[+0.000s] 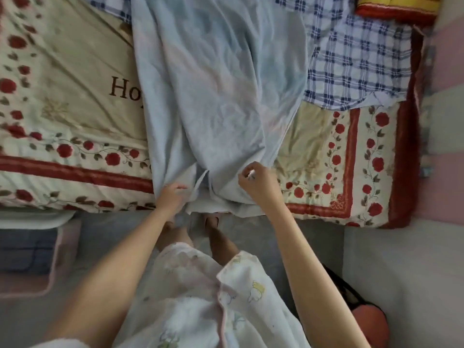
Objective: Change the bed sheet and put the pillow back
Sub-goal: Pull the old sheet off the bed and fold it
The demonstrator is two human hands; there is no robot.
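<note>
Pale blue thin bed sheet (216, 84) stretches bunched away from the fingers over the rose-printed cream mattress cover (326, 159), its near hem pinched by the left hand (172, 195) and right hand (256, 183). Spreading looks like the step in hand; next, the hem needs drawing apart sideways.

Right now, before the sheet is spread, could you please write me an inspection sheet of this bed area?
Surface: bed with a wrinkled cream cover patterned with red roses.
Job's things: light blue sheet bunched in a strip across the bed, its near edge over the side; what looks like a yellow and red pillow at the far right corner, partly out of view.
Clutter: blue checked cloth on the bed, right of the sheet.
Grippers: left hand and right hand each grip the sheet's near edge.
Cables: nothing seen.
Surroundings: grey floor; pink mat at left; red bag at right.
</note>
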